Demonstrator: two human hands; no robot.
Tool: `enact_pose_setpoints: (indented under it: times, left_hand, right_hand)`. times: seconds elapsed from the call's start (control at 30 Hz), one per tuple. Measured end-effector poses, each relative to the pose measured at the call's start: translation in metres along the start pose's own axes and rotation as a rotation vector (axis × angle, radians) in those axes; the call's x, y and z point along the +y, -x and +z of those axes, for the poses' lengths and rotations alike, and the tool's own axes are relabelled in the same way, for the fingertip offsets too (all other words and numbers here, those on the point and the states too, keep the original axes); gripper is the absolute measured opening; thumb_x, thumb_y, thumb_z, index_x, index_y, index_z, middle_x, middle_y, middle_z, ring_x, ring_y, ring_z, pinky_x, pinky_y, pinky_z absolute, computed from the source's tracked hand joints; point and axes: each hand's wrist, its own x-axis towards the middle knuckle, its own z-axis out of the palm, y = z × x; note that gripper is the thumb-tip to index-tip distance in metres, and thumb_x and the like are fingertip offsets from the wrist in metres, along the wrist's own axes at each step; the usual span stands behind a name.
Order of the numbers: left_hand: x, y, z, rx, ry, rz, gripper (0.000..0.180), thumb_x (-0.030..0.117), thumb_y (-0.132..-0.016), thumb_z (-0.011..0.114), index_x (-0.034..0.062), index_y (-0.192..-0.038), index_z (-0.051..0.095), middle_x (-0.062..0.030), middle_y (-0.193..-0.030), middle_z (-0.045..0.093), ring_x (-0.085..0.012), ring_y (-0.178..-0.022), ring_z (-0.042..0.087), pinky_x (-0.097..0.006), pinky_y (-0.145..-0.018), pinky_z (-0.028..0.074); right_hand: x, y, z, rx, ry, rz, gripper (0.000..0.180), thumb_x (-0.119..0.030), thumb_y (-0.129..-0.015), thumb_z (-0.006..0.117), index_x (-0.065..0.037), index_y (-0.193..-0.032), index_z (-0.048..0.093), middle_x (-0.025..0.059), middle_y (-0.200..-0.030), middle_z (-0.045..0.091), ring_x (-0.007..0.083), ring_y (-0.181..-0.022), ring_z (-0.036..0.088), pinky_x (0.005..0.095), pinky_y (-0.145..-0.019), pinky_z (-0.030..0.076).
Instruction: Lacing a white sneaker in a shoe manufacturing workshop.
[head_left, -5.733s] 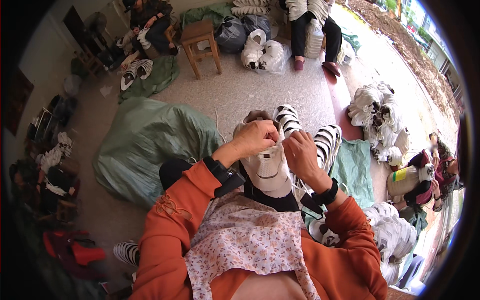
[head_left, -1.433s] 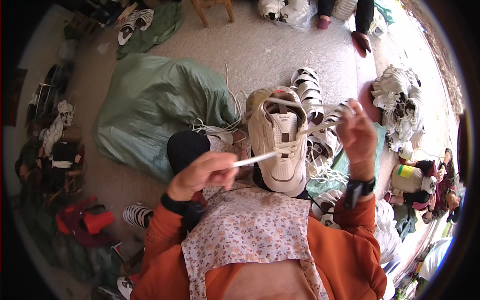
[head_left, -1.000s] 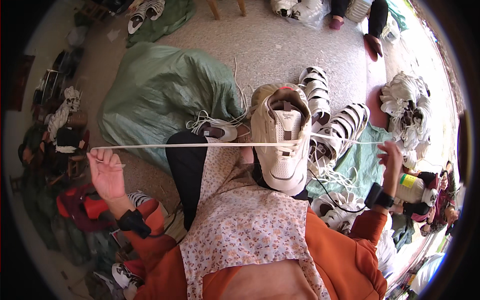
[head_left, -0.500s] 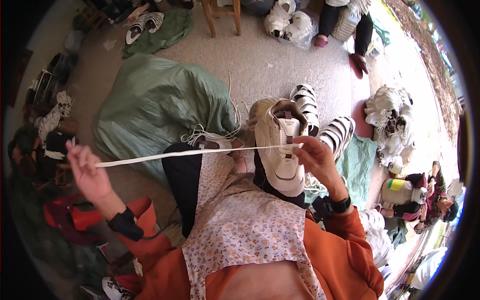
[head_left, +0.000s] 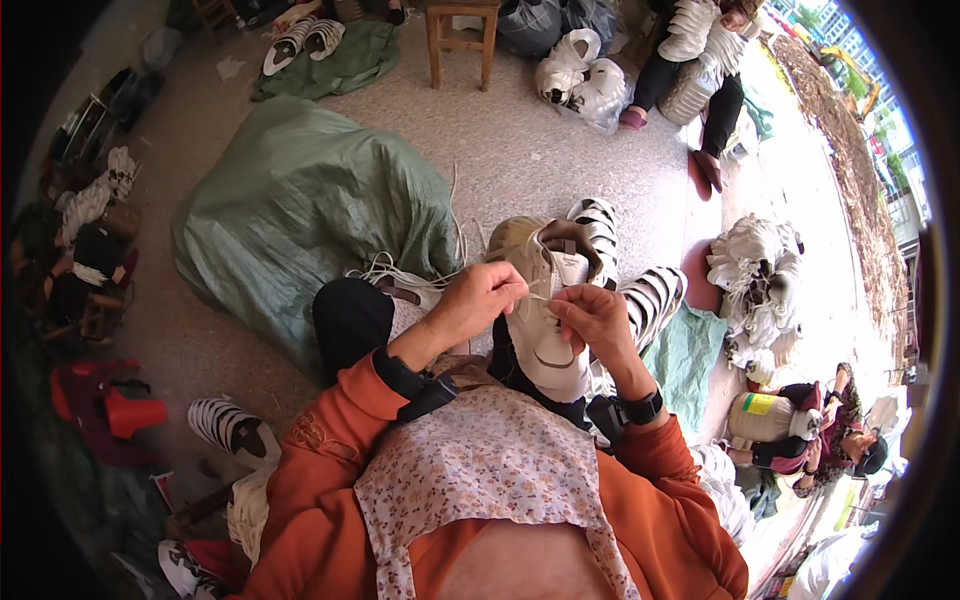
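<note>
White lace (head_left: 535,296) was pinched between the fingertips of both hands, left hand (head_left: 480,300) and right hand (head_left: 590,318) closed on it just above a cream sneaker (head_left: 545,310) resting on the lap. Lacing seemed underway; threading the next eyelet would need a steady tip. Loose laces (head_left: 395,272) lay beyond the left hand, striped shoes (head_left: 650,295) beyond the right.
</note>
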Motion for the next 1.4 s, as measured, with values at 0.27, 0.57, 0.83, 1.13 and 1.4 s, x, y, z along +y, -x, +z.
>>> enact_pose_setpoints:
  times: [0.27,0.57,0.83,1.13,1.4]
  left_hand:
    - [-0.004,-0.001,0.019,0.08,-0.308,0.178,0.014,0.014,-0.087,0.059,0.0005,-0.084,0.062,-0.0095,-0.083,0.055,-0.0225,-0.075,0.056,-0.033,-0.069,0.045]
    - [0.0,-0.001,0.021,0.062,-0.401,0.097,0.016,0.015,-0.085,0.057,-0.0002,-0.08,0.059,-0.0092,-0.079,0.055,-0.0203,-0.07,0.056,-0.032,-0.066,0.045]
    - [0.008,-0.015,0.017,-0.019,-0.322,-0.061,0.018,0.015,-0.083,0.058,-0.0013,-0.074,0.061,-0.0094,-0.071,0.06,-0.0164,-0.065,0.056,-0.032,-0.063,0.045]
    - [0.02,-0.023,0.007,0.06,-0.669,0.47,0.023,0.014,-0.072,0.073,0.0047,-0.088,0.06,-0.0078,-0.092,0.058,-0.0271,-0.081,0.062,-0.036,-0.069,0.049]
    - [0.044,-0.051,-0.014,-0.35,-0.747,0.481,0.039,0.008,-0.065,0.078,0.0081,-0.098,0.055,-0.0054,-0.103,0.052,-0.029,-0.096,0.06,-0.039,-0.077,0.049]
  right_hand:
    - [0.012,0.0,-0.003,-0.03,-0.087,-0.056,0.014,-0.009,-0.089,0.067,0.004,-0.096,0.068,0.0029,-0.063,0.062,0.0052,-0.046,0.053,0.019,-0.04,0.042]
    - [0.014,0.001,-0.004,-0.042,-0.09,-0.085,0.014,-0.008,-0.089,0.068,0.004,-0.094,0.069,0.0037,-0.065,0.064,0.0052,-0.05,0.056,0.0186,-0.043,0.045]
    - [0.014,0.003,-0.001,-0.058,-0.06,-0.107,0.013,-0.008,-0.089,0.067,0.004,-0.094,0.069,0.0029,-0.065,0.063,0.0052,-0.051,0.056,0.0187,-0.044,0.046]
    - [0.012,0.002,-0.009,-0.113,-0.061,-0.06,0.017,-0.012,-0.092,0.064,0.004,-0.093,0.069,0.0028,-0.064,0.062,0.0067,-0.052,0.057,0.02,-0.046,0.047]
    - [-0.018,-0.001,-0.014,0.054,0.516,-0.365,0.008,-0.01,-0.086,0.067,-0.004,-0.091,0.07,0.0047,-0.07,0.062,0.0162,-0.053,0.059,0.0297,-0.049,0.047]
